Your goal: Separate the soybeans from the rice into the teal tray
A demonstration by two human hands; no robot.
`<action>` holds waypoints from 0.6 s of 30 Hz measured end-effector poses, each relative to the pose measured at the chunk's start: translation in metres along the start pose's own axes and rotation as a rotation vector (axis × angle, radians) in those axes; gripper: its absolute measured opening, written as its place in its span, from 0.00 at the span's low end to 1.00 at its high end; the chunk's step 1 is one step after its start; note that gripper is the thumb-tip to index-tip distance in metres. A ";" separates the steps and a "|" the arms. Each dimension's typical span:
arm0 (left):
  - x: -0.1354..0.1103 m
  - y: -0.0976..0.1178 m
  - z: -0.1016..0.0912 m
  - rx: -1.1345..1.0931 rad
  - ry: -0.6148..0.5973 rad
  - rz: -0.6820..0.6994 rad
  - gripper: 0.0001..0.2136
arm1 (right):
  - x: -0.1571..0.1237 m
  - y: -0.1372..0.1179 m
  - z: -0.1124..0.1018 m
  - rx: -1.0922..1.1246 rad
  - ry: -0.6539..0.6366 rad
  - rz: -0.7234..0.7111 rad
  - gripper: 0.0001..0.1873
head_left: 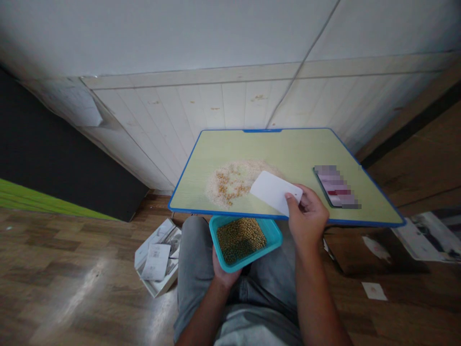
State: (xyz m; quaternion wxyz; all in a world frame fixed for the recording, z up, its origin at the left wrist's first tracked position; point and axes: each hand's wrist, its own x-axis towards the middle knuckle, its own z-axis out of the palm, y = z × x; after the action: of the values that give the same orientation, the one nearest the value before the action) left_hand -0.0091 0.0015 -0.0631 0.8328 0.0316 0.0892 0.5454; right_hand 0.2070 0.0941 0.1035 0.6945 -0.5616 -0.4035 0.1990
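Observation:
My right hand (308, 211) pinches a white card (274, 191) by its near right end, thumb on top. The card slants over the table, its far left edge close to a spread of rice grains (257, 168). Among the rice lie yellowish soybeans (236, 192), mostly toward the near left. Below the table's front edge, my left hand (225, 271) grips a turquoise plastic basket (272, 236) from underneath, over my lap. Many soybeans (241, 239) fill its bottom. The fingers of my left hand are mostly hidden beneath the basket.
The small folding table (288, 144) has a blue rim and stands against the wall. A phone (333, 187) with a blurred screen lies at its right. On the floor are a white box (156, 278) with papers at left and a brown carton (374, 252) at right.

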 end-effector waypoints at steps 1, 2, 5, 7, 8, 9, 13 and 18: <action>0.000 0.000 0.001 -0.001 -0.004 0.000 0.31 | 0.002 -0.001 0.000 -0.001 0.014 -0.013 0.16; 0.000 0.000 0.001 -0.002 -0.007 0.000 0.31 | 0.003 -0.002 0.001 0.002 0.026 -0.026 0.16; 0.000 0.000 0.004 -0.004 -0.012 0.001 0.32 | 0.007 -0.005 0.006 0.035 0.060 -0.066 0.15; 0.000 0.001 0.004 -0.005 -0.011 -0.003 0.32 | 0.010 -0.006 0.010 0.049 0.058 -0.087 0.14; 0.000 0.001 0.005 -0.005 -0.009 -0.006 0.32 | 0.010 -0.006 0.012 0.047 0.041 -0.092 0.14; 0.000 0.001 0.004 -0.005 -0.008 -0.010 0.32 | 0.011 -0.005 0.014 0.040 0.017 -0.093 0.13; -0.001 0.002 0.001 -0.005 -0.002 -0.020 0.32 | 0.010 0.000 0.016 0.020 -0.084 -0.072 0.11; -0.001 0.001 -0.007 -0.005 0.007 -0.011 0.31 | 0.007 0.002 0.013 0.044 -0.087 -0.059 0.11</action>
State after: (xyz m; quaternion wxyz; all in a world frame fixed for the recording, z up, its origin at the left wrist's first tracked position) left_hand -0.0115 0.0008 -0.0695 0.8356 0.0269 0.0911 0.5411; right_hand 0.2007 0.1077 0.1045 0.6940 -0.5248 -0.4451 0.2115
